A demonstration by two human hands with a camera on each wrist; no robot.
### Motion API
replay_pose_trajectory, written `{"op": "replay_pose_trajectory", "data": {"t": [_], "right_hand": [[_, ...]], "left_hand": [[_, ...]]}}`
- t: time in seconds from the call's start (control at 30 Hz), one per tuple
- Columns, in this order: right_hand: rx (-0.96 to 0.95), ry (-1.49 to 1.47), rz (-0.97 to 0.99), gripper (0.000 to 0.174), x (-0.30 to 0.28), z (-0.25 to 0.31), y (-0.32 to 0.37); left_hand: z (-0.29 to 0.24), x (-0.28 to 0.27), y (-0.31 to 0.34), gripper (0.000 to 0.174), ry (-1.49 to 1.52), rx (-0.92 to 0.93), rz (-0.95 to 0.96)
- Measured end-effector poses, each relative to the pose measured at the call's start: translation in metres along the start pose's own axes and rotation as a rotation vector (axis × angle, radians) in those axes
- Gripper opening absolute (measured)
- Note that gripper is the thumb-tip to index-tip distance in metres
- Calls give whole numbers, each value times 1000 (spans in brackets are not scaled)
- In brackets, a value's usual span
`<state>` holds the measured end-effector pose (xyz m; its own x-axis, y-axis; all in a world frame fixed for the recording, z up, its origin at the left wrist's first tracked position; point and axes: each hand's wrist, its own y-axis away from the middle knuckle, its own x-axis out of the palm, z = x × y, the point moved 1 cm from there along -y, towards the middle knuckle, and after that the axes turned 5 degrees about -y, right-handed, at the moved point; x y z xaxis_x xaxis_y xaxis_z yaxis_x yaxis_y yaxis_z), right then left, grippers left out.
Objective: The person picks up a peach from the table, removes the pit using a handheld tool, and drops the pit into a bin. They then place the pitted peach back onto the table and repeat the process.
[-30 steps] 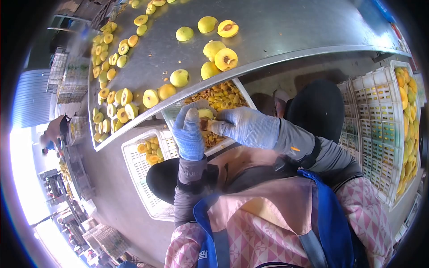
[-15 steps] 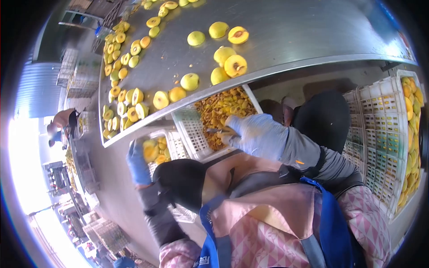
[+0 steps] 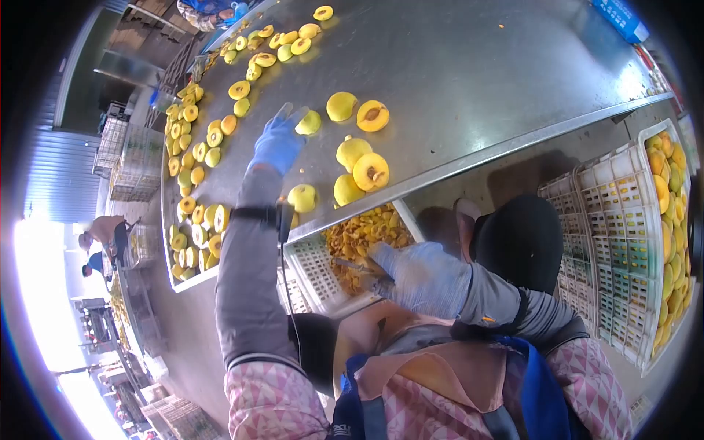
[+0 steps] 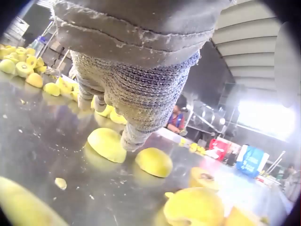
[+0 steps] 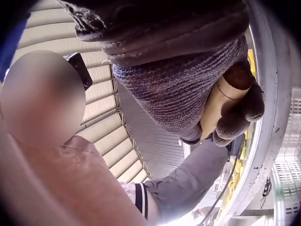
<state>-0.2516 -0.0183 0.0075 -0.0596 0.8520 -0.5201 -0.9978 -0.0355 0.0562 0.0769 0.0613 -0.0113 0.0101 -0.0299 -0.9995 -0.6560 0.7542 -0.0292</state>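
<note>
While your bench [image 3: 469,66] holds loose peaches [image 3: 352,152], your left hand [image 3: 279,143] lies open on one peach [image 3: 312,125] mid-bench: looks like the pick-up step. Your right hand [image 3: 414,277] grips a wooden-handled tool [image 5: 221,101]. Next needs fingers [image 4: 131,136] closing round that fruit.

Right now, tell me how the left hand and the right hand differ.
The left hand reaches out over the steel table, fingers straight at a yellow peach; the right hand is low over the white crate. The left hand holds nothing; the right hand grips a wooden-handled tool. Both wear knit gloves.
</note>
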Motion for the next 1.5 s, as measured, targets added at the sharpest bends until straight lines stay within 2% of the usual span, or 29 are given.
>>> {"op": "replay_pose_trajectory", "data": {"t": [0.07,0.13,0.2,0.23,0.3,0.37,0.43,0.47,0.5,0.57,0.6,0.7,0.87,0.93,0.97,1.03,1.07,1.13,1.17,1.23,1.37,1.43,1.47,1.5], "right_hand": [[0,-13,-24,41,-4,-2,-2],[9,-35,-42,42,-8,-2,-2],[33,-75,-142,41,-14,2,-1],[39,-85,-139,41,-13,1,1],[-58,-141,-259,39,-11,2,4],[-96,-160,-283,38,-7,-1,0],[-133,-175,-296,38,1,-3,-3],[-147,-185,-330,38,5,-3,-5],[-158,-194,-363,39,8,-3,-6],[-149,-227,-336,40,12,2,-9],[-141,-167,-348,40,16,3,-9],[-194,-102,-384,40,28,2,-12],[-188,27,-436,36,36,5,-17],[-194,29,-441,35,38,6,-18],[-202,31,-448,34,39,7,-18],[-199,29,-448,34,42,7,-18],[-200,26,-452,33,43,6,-18],[-229,69,-458,32,43,4,-18],[-262,112,-467,32,42,4,-18],[-256,127,-434,31,39,5,-18],[-239,183,-345,30,32,9,-13],[-248,170,-325,31,33,9,-11],[-258,159,-308,31,33,9,-10],[-257,158,-308,31,34,9,-10]], "left_hand": [[25,42,-42,59,-18,70,55],[16,46,-50,61,-34,140,123],[16,44,-40,62,-71,14,159],[18,44,-30,62,-73,14,171],[26,39,-3,53,968,-201,231],[-8,3,55,50,1597,-175,174],[-26,1,103,49,1947,-246,185],[-36,7,122,53,1959,-440,17],[-56,-3,140,58,1967,-451,-46],[-69,2,166,56,2213,-414,52],[-88,-3,170,60,2081,-689,-165],[-110,-10,188,59,2063,-745,-249],[-109,-8,201,53,2069,-606,-242],[-112,-7,199,49,2001,-621,-428],[-111,-6,199,49,2003,-624,-428],[-110,-1,201,46,1793,-506,-460],[-108,3,201,46,1795,-510,-459],[-103,7,203,43,1419,-366,-471],[-100,7,203,43,1419,-370,-469],[-96,7,204,39,1651,-481,-394],[-84,25,210,39,1682,-530,-409],[-90,14,215,39,1017,-200,-386],[-91,12,214,39,1017,-201,-383],[-90,11,210,44,1399,-389,-297]]}}
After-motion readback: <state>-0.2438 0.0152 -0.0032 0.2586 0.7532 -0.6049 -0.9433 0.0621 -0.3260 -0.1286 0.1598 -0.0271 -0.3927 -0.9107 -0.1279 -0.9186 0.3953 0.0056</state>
